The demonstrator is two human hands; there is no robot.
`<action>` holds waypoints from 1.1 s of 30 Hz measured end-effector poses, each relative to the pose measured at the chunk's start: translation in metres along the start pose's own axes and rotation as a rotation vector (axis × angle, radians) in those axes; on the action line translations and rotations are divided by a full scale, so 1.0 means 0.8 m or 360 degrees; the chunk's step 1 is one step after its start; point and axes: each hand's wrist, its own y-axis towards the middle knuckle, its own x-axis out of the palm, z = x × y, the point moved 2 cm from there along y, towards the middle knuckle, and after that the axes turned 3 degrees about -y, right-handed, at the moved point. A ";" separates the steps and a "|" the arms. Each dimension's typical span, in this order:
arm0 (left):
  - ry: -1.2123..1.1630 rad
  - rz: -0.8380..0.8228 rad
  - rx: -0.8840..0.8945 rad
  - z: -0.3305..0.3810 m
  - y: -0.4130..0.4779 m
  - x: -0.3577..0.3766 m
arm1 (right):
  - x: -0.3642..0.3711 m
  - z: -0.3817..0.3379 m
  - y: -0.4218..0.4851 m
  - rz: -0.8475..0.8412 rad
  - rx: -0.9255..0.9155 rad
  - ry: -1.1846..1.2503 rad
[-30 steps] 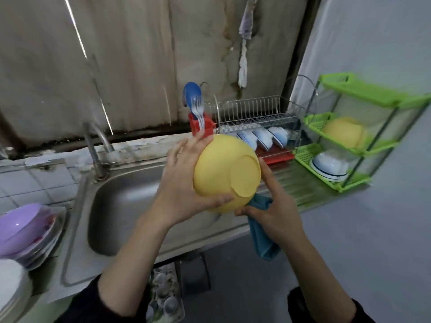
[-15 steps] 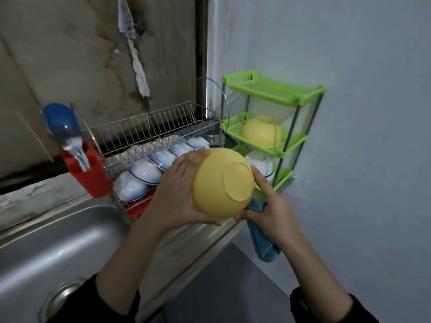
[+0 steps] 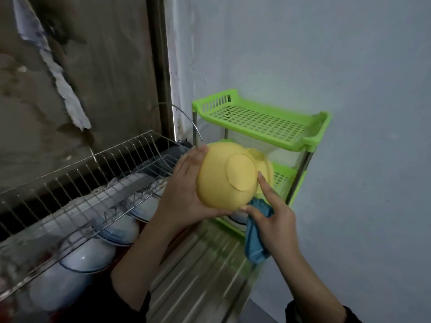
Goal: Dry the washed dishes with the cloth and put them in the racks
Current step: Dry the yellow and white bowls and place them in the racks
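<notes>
Two grips: left hand (image 3: pixel 184 194) wraps yellow bowl (image 3: pixel 221 183); right hand (image 3: pixel 274 221) clutches cloth (image 3: pixel 255 244) beneath.

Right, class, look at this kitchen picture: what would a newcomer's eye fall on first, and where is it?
First the yellow bowl in the middle, base towards the camera, gripped by the left hand while the right hand, holding a blue cloth, touches it. Behind it at the right stands a bright green rack against the pale wall; at lower left white bowls sit in a wire rack.

Matt yellow plastic bowl (image 3: pixel 224 180), soft blue cloth (image 3: pixel 256 243), shiny wire rack (image 3: pixel 93 183), ribbed steel drainboard (image 3: pixel 203 271).
</notes>
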 end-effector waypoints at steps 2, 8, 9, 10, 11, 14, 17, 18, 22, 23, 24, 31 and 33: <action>-0.0025 -0.0018 0.0007 -0.006 0.022 0.013 | 0.004 0.006 0.008 0.0133 0.0023 0.0036; -0.0135 -0.0250 -0.0038 -0.020 0.068 0.042 | 0.014 0.010 0.016 0.0321 0.0157 0.0041; -0.0172 -0.0289 -0.0063 -0.023 0.073 0.046 | 0.015 0.012 0.017 0.0324 0.0208 0.0043; -0.0198 -0.0327 -0.0087 -0.024 0.078 0.050 | 0.016 0.013 0.019 0.0326 0.0255 0.0043; -0.0208 -0.0362 -0.0104 -0.025 0.083 0.055 | 0.016 0.016 0.021 0.0317 0.0300 0.0043; -0.0156 -0.0482 -0.0183 -0.031 0.098 0.069 | 0.013 0.015 0.031 0.0195 0.0401 0.0041; -0.0214 -0.0634 -0.0408 -0.043 0.105 0.085 | 0.004 0.012 0.041 -0.0047 0.0405 -0.0133; -0.0273 -0.0681 -0.0490 -0.047 0.107 0.089 | 0.001 0.011 0.044 -0.0148 0.0415 -0.0186; -0.0476 -0.0761 -0.0677 -0.051 0.110 0.103 | -0.006 0.013 0.052 -0.0450 0.0482 -0.0335; -0.0483 -0.0765 -0.0694 -0.049 0.110 0.105 | -0.007 0.014 0.053 -0.0507 0.0491 -0.0344; -0.0474 -0.0772 -0.0707 -0.048 0.109 0.107 | -0.007 0.015 0.052 -0.0560 0.0497 -0.0353; -0.0368 -0.0715 -0.0814 -0.039 0.091 0.107 | -0.009 0.012 0.045 -0.0666 0.0417 -0.0417; -0.0265 -0.0640 -0.0796 -0.029 0.084 0.103 | -0.008 0.013 0.041 -0.0601 0.0371 -0.0356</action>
